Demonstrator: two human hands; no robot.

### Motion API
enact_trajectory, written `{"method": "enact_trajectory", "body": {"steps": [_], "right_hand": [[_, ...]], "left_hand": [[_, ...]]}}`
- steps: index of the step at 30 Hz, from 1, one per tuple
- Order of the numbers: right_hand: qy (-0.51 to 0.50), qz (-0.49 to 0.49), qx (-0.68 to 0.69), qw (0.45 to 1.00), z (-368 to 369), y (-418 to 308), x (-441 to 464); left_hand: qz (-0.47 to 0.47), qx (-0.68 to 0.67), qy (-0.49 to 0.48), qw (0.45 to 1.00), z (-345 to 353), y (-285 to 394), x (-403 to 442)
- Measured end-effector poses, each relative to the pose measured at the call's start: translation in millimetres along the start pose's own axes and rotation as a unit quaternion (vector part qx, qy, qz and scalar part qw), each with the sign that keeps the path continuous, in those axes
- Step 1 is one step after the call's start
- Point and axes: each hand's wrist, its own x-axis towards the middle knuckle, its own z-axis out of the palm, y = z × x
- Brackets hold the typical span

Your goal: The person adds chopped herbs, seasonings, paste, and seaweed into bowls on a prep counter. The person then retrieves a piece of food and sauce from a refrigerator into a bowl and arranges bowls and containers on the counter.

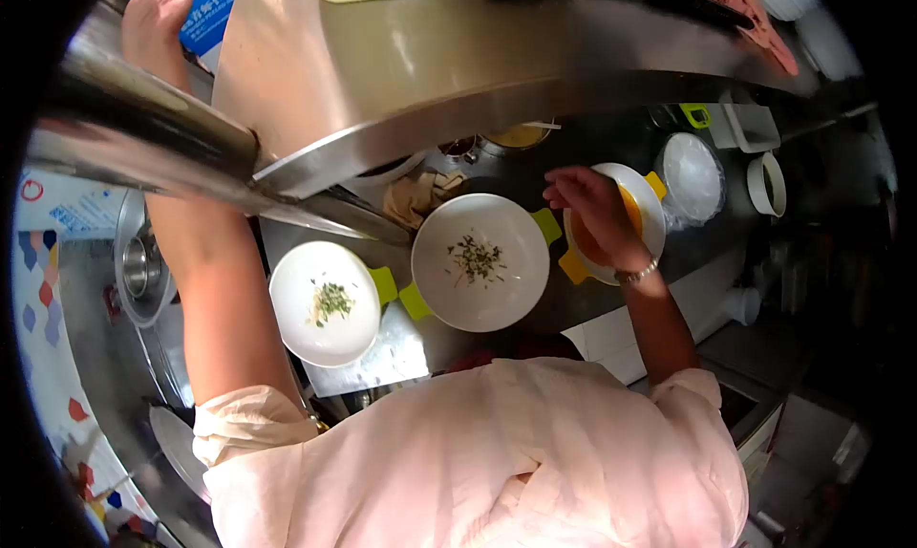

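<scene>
My left hand (162,11) is raised at the upper left, beside a blue box (212,15) with white lettering. Its fingers look stretched out, though the frame edge partly cuts them off, and I see nothing held in it. Over a white bowl of orange liquid (651,204) with yellow handles hovers my right hand (600,209), its fingers extended and nothing in them. Left of that bowl sits a larger white bowl (439,290) with green handles, chopped herbs and pale bits inside. Another white bowl (296,328) with a green handle holds a similar small heap.
A metal shelf (535,42) and a metal post (162,118) cross above the counter. Crumpled brown cloth (420,196) lies behind the bowls. A plastic-wrapped white container (693,175) and a small white bowl (767,185) stand at right. A steel cup (140,266) sits at left.
</scene>
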Motion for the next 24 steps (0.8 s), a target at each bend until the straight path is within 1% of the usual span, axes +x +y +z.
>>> {"method": "enact_trajectory", "body": {"steps": [1, 2, 3, 4, 5, 6, 7, 8, 9, 10, 11, 12, 13, 14, 15, 16, 17, 19, 20, 21, 23, 24], "right_hand": [[0.017, 0.014, -0.01, 1.0, -2.2, -2.7, 10.0], [0.007, 0.019, -0.011, 1.0, -5.7, 1.0, 21.6], [0.021, 0.032, -0.049, 0.998, -9.8, 6.6, 34.9], [0.035, 0.043, -0.088, 0.995, -14.3, 12.5, 48.8], [0.038, 0.031, -0.107, 0.993, -18.7, 17.8, 61.6], [0.039, 0.019, -0.127, 0.991, -23.6, 23.4, 75.5], [0.024, 0.018, -0.129, 0.991, -29.8, 35.7, 93.0], [0.029, -0.054, -0.158, 0.986, -36.1, 51.9, 113.6], [0.036, -0.128, -0.182, 0.974, -41.9, 60.7, 129.1], [0.022, -0.133, -0.181, 0.974, -45.8, 61.7, 141.2], [0.004, -0.185, -0.235, 0.954, -48.4, 63.3, 151.3], [-0.014, -0.236, -0.286, 0.929, -49.9, 66.7, 159.1], [-0.029, -0.239, -0.284, 0.928, -52.5, 68.2, 168.2], [-0.047, -0.218, -0.291, 0.93, -55.1, 67.9, 179.0], [-0.077, -0.2, -0.295, 0.931, -47.6, 70.8, 184.8], [-0.055, -0.2, -0.298, 0.932, -44.4, 65.6, 183.2], [-0.061, -0.21, -0.297, 0.93, -42.0, 61.6, 190.1], [-0.06, -0.147, -0.324, 0.933, -36.8, 67.7, 201.1], [-0.088, -0.114, -0.273, 0.951, -35.5, 76.4, 213.0], [-0.089, -0.183, -0.272, 0.94, -33.3, 83.1, 218.9], [-0.105, -0.191, -0.234, 0.947, -27.6, 85.8, 222.8], [-0.103, -0.16, -0.248, 0.95, -21.9, 76.4, 216.0]], "left_hand": [[0.0, 0.009, -0.035, 0.999, -2.9, 5.2, -21.4], [0.086, 0.083, 0.012, 0.993, 35.7, -8.9, -79.7], [0.162, 0.162, 0.073, 0.971, 78.3, -23.8, -141.3], [0.189, 0.207, -0.084, 0.956, 17.5, -10.2, -161.3], [0.217, 0.224, 0.191, 0.931, 118.8, -46.3, -240.8], [0.18, 0.173, 0.23, 0.941, 97.1, -39.6, -264.3], [0.214, 0.195, 0.191, 0.938, 76.3, -44.7, -300.7], [0.223, 0.252, 0.17, 0.926, 72.4, -55.7, -338.7], [0.178, 0.257, 0.133, 0.941, 82.4, -67.1, -377.5], [0.159, 0.269, 0.128, 0.941, 81.9, -80.8, -410.1], [0.146, 0.297, 0.233, 0.914, 83.6, -99.0, -442.5], [0.1, 0.342, 0.284, 0.89, 87.0, -116.0, -474.2], [0.069, 0.329, 0.332, 0.881, 94.8, -132.5, -501.4], [0.021, 0.332, 0.377, 0.864, 96.8, -146.7, -527.6], [-0.029, 0.315, 0.472, 0.823, 103.0, -171.1, -574.6], [-0.03, 0.323, 0.503, 0.801, 110.4, -185.8, -591.0], [-0.044, 0.334, 0.512, 0.79, 113.7, -198.2, -608.2], [-0.08, 0.307, 0.53, 0.786, 129.4, -219.0, -627.0], [-0.091, 0.314, 0.523, 0.787, 132.9, -228.0, -634.8], [-0.104, 0.321, 0.517, 0.786, 135.0, -235.8, -642.1], [-0.121, 0.351, 0.492, 0.787, 141.0, -245.7, -648.3], [-0.132, 0.368, 0.487, 0.781, 142.9, -249.5, -648.5]]}}
